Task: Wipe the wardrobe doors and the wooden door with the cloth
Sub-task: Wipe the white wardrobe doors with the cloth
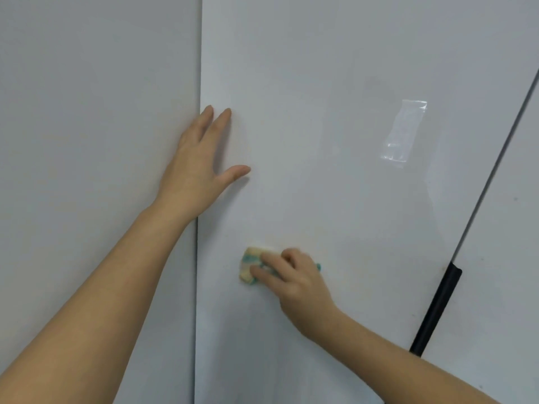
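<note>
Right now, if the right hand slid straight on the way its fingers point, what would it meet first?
The right hand and its cloth point left: first the door's left edge, then probably the left forearm beyond, though depth is unclear.

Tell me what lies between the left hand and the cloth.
Only bare white door, in the head view, between the left hand and the cloth that the right hand holds.

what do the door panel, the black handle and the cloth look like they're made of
Door panel: smooth, glossy white, likely laminate or painted board; it shows soft reflections. Black handle: matte black, metal or plastic, can't tell which. Cloth: soft fabric, cream with teal, bunched under the right hand.
</note>
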Available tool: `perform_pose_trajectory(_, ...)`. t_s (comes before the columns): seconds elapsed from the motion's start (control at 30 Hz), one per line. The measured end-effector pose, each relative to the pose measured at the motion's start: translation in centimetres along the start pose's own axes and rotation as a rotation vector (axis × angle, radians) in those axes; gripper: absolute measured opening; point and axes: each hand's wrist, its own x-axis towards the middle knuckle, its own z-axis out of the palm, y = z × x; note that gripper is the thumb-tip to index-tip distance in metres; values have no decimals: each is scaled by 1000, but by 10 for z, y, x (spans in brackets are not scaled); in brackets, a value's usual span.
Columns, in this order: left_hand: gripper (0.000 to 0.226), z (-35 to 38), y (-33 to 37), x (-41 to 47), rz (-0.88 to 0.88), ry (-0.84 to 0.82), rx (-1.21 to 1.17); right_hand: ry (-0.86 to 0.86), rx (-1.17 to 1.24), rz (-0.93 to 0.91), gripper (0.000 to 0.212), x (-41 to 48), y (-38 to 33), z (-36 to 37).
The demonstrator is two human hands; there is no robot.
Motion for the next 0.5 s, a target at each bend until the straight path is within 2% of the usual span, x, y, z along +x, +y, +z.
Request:
perform_pose_trajectory(0.07,87,-6,-1,1,15,-36,-35,-52,17,-30,37,0,-4,6)
perform_pose_trajectory(0.27,82,-15,-3,1,57,-92,-103,119,-6,132,32,79,0,4)
perform_pose_trajectory(0.33,81,-16,-4,1,55,-102,-102,88,4,92,32,63,-14,22)
perform_pose_trajectory(0.43,81,-18,-5,1,44,-119,-107,-61,18,-14,41,26,-36,43)
perform_pose_trajectory(0.5,81,-18,-6,2,43,-119,-114,-74,33,-25,40,37,-32,41)
